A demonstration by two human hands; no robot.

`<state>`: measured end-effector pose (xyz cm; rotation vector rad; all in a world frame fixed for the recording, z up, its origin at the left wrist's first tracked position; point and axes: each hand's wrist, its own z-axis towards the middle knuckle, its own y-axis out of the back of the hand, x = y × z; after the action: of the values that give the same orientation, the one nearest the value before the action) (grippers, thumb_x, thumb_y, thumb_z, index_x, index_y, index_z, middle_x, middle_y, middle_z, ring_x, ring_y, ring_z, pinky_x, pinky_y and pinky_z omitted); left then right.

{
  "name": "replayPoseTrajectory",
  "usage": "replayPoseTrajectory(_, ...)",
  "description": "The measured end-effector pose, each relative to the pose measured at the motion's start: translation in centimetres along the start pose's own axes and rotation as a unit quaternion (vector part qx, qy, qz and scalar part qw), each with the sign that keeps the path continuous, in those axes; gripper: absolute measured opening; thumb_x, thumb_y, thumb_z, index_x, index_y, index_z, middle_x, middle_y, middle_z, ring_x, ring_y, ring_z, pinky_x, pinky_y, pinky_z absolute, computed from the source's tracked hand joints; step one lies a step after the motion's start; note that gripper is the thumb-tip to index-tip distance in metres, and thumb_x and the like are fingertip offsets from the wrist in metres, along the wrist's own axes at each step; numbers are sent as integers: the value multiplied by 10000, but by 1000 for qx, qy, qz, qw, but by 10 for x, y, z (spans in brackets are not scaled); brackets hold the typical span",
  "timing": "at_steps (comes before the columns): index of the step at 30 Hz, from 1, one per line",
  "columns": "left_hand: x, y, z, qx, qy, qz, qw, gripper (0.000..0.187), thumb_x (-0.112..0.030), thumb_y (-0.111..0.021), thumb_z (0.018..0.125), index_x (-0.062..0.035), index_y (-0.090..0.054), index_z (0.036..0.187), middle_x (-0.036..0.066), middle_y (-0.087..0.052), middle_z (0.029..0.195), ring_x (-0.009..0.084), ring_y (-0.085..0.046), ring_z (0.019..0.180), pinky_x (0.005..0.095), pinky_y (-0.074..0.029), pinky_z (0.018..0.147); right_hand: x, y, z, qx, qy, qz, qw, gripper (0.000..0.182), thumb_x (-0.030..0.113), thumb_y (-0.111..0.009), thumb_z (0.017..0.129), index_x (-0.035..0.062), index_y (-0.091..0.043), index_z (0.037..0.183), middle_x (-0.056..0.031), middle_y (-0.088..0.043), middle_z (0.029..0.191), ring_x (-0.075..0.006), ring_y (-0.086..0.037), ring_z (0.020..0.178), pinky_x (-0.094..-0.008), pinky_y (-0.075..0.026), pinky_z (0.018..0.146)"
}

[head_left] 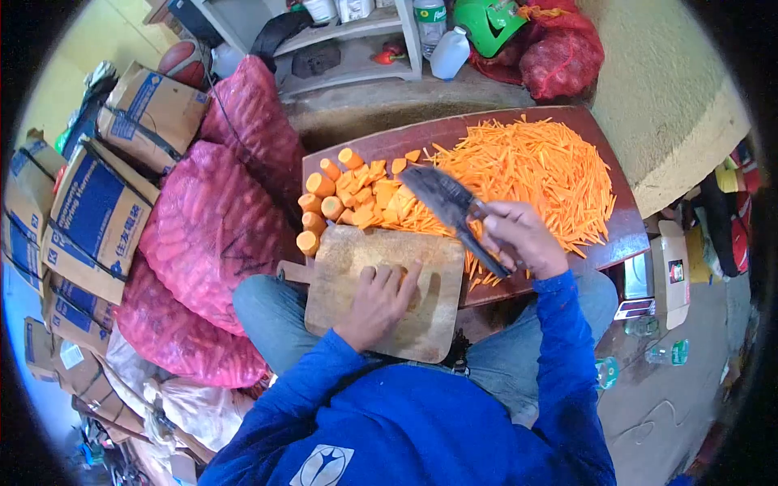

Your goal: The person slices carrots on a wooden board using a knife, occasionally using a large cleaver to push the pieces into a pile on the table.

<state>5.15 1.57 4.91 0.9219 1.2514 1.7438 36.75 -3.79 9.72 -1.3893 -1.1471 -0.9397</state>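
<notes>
Left hand lies on the wooden cutting board, fingers over a small orange piece; whether they pinch it, I cannot tell. Right hand is closed round the handle of a dark-bladed knife, which is raised clear of the board. The carrots sit on the red-brown table just beyond the board: a big heap of carrot strips at the right, carrot slices in the middle, stubby carrot chunks at the left. Judging by the heap, most of what lies on the table is already cut fine, with the slices and chunks left to cut. Counted up: one knife, one board, one strip heap, about seven thick chunks, slices too jumbled to number, and three pink mesh sacks beside the table
</notes>
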Motion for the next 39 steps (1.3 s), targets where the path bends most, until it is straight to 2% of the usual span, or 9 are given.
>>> replayPoseTrajectory(4, -11, 1, -14, -39, 48, -76, 995, 546, -218, -650, 995, -19, -565, 1497, 162, -679, 1235, 299, -631, 1062, 449, -455, 910, -9, -34, 2, 67, -57, -160, 983, 313, 300, -627, 1094, 31, -727, 1220, 57, -563, 700, -38, -497, 480, -229, -411, 453)
replayPoseTrajectory(6, -11, -9, -22, -66, 88, -110, 988, 533, -209, -666, 981, -15, -572, 1468, 160, -666, 1240, 313, -625, 1071, 453, -458, 916, -12, -48, -9, 52, -81, -229, 969, 301, 278, -622, 1096, 17, -721, 1209, 3, -569, 707, -99, -562, 550, -299, -478, 522)
replayPoseTrajectory(8, -11, -18, -28, -92, 126, -147, 977, 519, -200, -682, 967, -10, -579, 1439, 159, -654, 1245, 327, -619, 1080, 457, -461, 922, -28, -62, -21, 28, 46, -314, 948, 303, 249, -639, 1080, -12, -694, 1224, -114, -621, 739, -184, -637, 655, -398, -532, 630)
replayPoseTrajectory(9, -8, -21, -31, -98, 134, -174, 971, 490, -180, -702, 947, -13, -598, 1395, 157, -650, 1218, 337, -617, 1078, 462, -464, 923, -24, -72, -31, 20, 41, -342, 939, 294, 224, -654, 1061, -22, -685, 1220, -238, -651, 820, -307, -692, 750, -465, -544, 723)
replayPoseTrajectory(17, 10, -24, -43, -109, 84, -287, 948, 407, -27, -747, 847, 21, -686, 1247, 185, -650, 1205, 399, -609, 1098, 484, -479, 948, -43, -123, -55, 13, 11, -347, 938, 253, 220, -650, 1048, 4, -640, 1181, -311, -627, 826, -534, -645, 782, -530, -514, 677)
replayPoseTrajectory(20, 13, -23, -46, -98, 75, -306, 944, 457, -8, -740, 818, 26, -683, 1270, 186, -646, 1207, 400, -608, 1100, 484, -480, 946, -47, -128, -53, 38, -10, -393, 919, 322, 188, -630, 1060, 18, -647, 1333, -248, -678, 899, -374, -686, 797, -446, -549, 767)
replayPoseTrajectory(27, 12, -22, -47, -91, 67, -267, 957, 505, -67, -736, 785, 9, -691, 1282, 169, -645, 1235, 359, -591, 1077, 490, -475, 959, -29, -139, -63, 14, -18, -388, 922, 358, 159, -641, 1053, -7, -626, 1370, -254, -717, 1019, -405, -733, 899, -420, -572, 829)
replayPoseTrajectory(29, 13, -21, -45, -83, 62, -267, 958, 514, -87, -746, 780, 6, -692, 1282, 162, -645, 1237, 353, -588, 1071, 488, -474, 960, -33, -143, -65, -14, 1, -340, 940, 320, 176, -660, 1055, -17, -607, 1304, -301, -697, 1038, -537, -677, 966, -491, -563, 803)
replayPoseTrajectory(39, 13, -18, -43, -104, 48, -254, 960, 366, -118, -748, 770, 29, -744, 1105, 139, -644, 1142, 325, -597, 997, 465, -500, 902, -21, -151, -68, 57, -8, -460, 886, 432, 161, -633, 1055, 3, -495, 1432, -305, -702, 1078, -504, -705, 1003, -559, -546, 819)
